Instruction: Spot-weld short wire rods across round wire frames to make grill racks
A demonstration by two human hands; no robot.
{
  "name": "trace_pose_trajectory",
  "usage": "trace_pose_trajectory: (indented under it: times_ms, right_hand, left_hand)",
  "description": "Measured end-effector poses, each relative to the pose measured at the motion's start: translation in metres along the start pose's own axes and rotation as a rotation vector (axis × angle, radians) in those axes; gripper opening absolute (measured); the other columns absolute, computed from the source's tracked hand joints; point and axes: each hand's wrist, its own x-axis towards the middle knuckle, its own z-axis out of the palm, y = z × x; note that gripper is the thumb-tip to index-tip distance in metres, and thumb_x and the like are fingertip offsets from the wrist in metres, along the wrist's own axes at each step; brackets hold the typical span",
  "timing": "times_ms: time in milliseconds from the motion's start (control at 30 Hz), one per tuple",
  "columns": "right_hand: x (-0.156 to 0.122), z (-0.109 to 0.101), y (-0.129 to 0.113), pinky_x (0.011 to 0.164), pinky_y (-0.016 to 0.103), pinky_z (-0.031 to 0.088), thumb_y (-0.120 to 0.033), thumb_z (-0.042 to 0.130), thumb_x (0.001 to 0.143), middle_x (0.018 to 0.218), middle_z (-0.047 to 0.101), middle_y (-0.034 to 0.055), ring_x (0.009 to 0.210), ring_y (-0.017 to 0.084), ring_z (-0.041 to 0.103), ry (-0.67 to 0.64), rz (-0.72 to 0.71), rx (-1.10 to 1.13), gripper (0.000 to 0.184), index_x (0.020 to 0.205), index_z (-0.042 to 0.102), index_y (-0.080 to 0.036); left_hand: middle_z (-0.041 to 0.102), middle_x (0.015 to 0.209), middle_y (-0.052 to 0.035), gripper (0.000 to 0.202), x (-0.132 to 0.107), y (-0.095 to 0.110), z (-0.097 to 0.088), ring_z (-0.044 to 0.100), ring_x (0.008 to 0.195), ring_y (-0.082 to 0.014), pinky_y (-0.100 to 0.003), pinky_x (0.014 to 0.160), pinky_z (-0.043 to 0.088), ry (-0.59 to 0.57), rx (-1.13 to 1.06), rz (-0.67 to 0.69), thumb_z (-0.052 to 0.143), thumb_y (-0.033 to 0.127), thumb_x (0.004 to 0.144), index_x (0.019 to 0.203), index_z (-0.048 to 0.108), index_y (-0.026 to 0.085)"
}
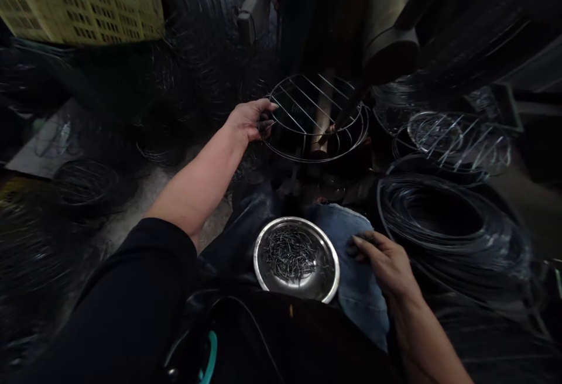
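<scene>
My left hand (254, 119) grips the left edge of a round wire rack (302, 132), thumb on top and fingers curled around the rim. Parallel rods cross the rack's top ring, and a second ring sits below it. The rack surrounds a copper-coloured bar (324, 116), with a dark slanted rod touching or close to its crossbars. My right hand (381, 258) is beside my right thigh, fingers curled and thumb pressed near them; whatever they pinch, if anything, is too dark to make out. A steel bowl (259, 258) of short wire pieces (290, 252) sits in my lap.
A thick coil of wire (439, 220) lies at right, with finished-looking wire racks (461, 138) stacked behind it. Above the rack hangs a heavy metal cylinder (390, 44). A yellow crate (83, 3) stands at upper left; more wire pieces lie in shadow below.
</scene>
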Motion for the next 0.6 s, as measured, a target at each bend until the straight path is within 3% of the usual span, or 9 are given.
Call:
trace_pose_trajectory:
  times_ms: [200,367,500,600]
  right_hand:
    - [0.002,-0.003,-0.006,0.051,0.031,0.052,-0.045,0.083,0.047,0.064,0.072,0.0056,0.051,0.019,0.063,0.048,0.059,-0.050,0.045,0.081,0.075,-0.017]
    - [0.016,0.002,-0.061,0.057,0.033,0.058,-0.044,0.084,0.049,0.069,0.075,0.0064,0.057,0.022,0.069,0.045,-0.149,-0.089,0.038,0.076,0.077,-0.018]
    - [0.033,0.032,-0.116,0.050,0.031,0.057,-0.047,0.085,0.055,0.065,0.073,0.0049,0.052,0.022,0.068,0.150,-0.338,-0.016,0.039,0.080,0.079,-0.018]
    - [0.047,0.062,-0.135,0.043,0.028,0.054,-0.048,0.080,0.065,0.061,0.071,0.0043,0.048,0.020,0.066,0.185,-0.440,-0.027,0.037,0.085,0.079,-0.016]
  left_hand:
    - [0.050,0.058,0.0025,0.025,-0.015,-0.012,0.003,0.052,0.048,-0.0106,-0.021,0.046,0.038,0.045,-0.060,0.032,0.073,0.012,0.062,0.069,0.050,0.018]
    - [0.056,0.062,0.0024,0.026,-0.029,-0.029,0.004,0.054,0.048,-0.0104,-0.020,0.042,0.034,0.055,-0.126,0.114,0.074,0.009,0.058,0.069,0.052,0.018]
    - [0.061,0.068,0.0018,0.027,-0.038,-0.035,0.004,0.053,0.050,-0.0078,-0.019,0.042,0.035,0.047,-0.161,0.149,0.076,0.011,0.055,0.071,0.055,0.017]
    - [0.061,0.068,0.0016,0.028,-0.044,-0.038,0.005,0.054,0.052,-0.0076,-0.019,0.043,0.036,0.036,-0.163,0.175,0.079,0.013,0.055,0.071,0.056,0.018]
